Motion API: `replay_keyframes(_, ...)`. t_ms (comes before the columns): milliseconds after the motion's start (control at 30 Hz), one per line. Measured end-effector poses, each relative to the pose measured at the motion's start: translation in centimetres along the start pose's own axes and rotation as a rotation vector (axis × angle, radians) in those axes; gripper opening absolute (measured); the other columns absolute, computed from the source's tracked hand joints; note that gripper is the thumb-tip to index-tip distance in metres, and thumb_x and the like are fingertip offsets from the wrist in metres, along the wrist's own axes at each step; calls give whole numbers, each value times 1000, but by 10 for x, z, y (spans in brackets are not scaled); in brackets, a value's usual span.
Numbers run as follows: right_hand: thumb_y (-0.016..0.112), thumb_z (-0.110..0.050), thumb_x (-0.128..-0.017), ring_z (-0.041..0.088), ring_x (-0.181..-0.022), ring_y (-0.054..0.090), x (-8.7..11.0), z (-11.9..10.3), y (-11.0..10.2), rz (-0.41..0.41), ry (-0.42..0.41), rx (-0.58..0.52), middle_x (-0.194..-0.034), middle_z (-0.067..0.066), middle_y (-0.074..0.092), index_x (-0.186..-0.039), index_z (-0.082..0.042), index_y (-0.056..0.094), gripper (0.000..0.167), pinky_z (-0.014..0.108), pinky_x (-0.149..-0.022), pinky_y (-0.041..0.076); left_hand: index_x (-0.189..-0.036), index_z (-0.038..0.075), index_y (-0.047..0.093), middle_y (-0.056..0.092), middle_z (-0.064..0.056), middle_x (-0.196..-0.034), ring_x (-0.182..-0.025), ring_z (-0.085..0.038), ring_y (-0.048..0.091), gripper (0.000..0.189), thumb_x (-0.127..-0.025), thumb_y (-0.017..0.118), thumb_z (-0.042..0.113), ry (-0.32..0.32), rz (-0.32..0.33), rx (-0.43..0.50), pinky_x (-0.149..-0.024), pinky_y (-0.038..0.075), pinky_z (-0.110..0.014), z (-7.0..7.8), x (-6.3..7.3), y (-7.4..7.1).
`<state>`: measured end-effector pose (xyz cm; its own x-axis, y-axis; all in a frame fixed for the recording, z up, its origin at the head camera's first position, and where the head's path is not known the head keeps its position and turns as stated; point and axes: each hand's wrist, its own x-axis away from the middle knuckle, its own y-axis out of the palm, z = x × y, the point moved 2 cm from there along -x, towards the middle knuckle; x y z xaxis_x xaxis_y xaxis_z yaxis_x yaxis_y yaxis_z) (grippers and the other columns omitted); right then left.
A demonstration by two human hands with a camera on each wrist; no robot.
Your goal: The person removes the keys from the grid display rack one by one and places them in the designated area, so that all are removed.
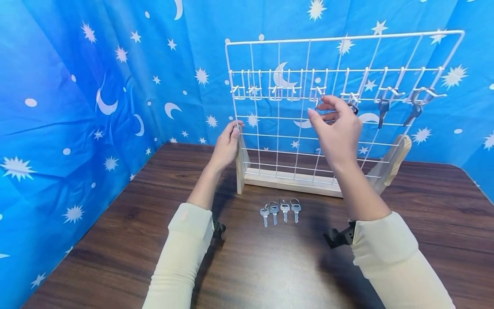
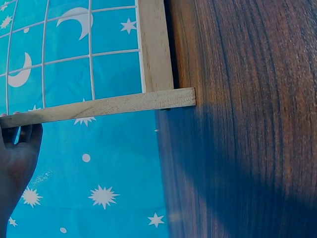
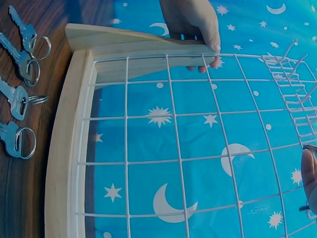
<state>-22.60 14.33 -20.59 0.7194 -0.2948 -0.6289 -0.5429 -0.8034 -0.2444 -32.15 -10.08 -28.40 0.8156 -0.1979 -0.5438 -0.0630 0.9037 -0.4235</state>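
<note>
A white wire grid rack (image 1: pixel 278 135) stands upright in a pale wooden base (image 1: pixel 293 183). My left hand (image 1: pixel 227 143) grips its left wooden side post, fingers wrapped behind, as the right wrist view shows that hand (image 3: pixel 195 20) at the post's upper end. With thumb and fingers, my right hand (image 1: pixel 339 126) pinches a key ring (image 1: pixel 317 102) at a middle hook; whatever hangs from the ring is hidden by the fingers. Right of that hand, a key (image 1: pixel 383 112) and another key (image 1: pixel 414 112) hang on hooks. A dark key (image 1: pixel 353 107) shows partly behind the knuckles.
Several silver keys with rings (image 1: pixel 284 207) lie in a row on the dark wood table (image 1: pixel 266 266), in front of the base. Hooks (image 1: pixel 275 92) left of my right hand hold nothing. A blue star-and-moon cloth (image 1: pixel 185 107) hangs behind the rack.
</note>
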Motion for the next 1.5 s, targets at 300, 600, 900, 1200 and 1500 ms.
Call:
replay_keyframes(300, 64, -26, -88, 13, -87, 61, -4, 3, 4, -1, 26, 1, -106, 5, 65, -118, -7, 61, 36, 23, -70, 48, -125, 4, 48, 53, -12, -122, -108, -22, 48, 33, -102, 33, 21, 2, 2, -6, -93, 37, -37, -1, 0, -1)
replay_keyframes(600, 61, -15, -89, 1, -66, 60, -2, 3, 4, 17, 2, -90, -101, 11, 66, -116, -4, 63, 29, 12, -59, 46, -125, 3, 48, 53, -13, -123, -110, -23, 48, 33, -102, 32, 21, 16, 1, 2, -93, 37, -38, 0, 0, -1)
replay_keyframes(900, 62, -11, -89, 5, -63, 58, 2, 2, 1, 49, -21, -86, -88, 9, 64, -112, 0, 63, 26, 13, -57, 45, -126, 3, 48, 53, -12, -123, -114, -23, 48, 34, -102, 33, 22, 12, 3, -11, -95, 36, -37, -1, -1, -1)
replay_keyframes(1200, 62, -11, -88, 6, -63, 58, 8, 0, -2, 55, -19, -106, -81, 6, 62, -110, 1, 63, 25, 14, -60, 46, -125, 2, 48, 52, -15, -124, -113, -24, 47, 34, -102, 33, 22, 12, 1, -9, -95, 36, -38, -2, 0, -1)
replay_keyframes(1500, 63, -9, -88, 7, -65, 60, 12, -5, -7, 44, 5, -179, -79, 5, 60, -110, 2, 63, 25, 16, -63, 49, -125, 3, 48, 53, -15, -123, -111, -24, 48, 33, -102, 33, 21, 7, 4, -1, -94, 37, -38, -1, 0, -1)
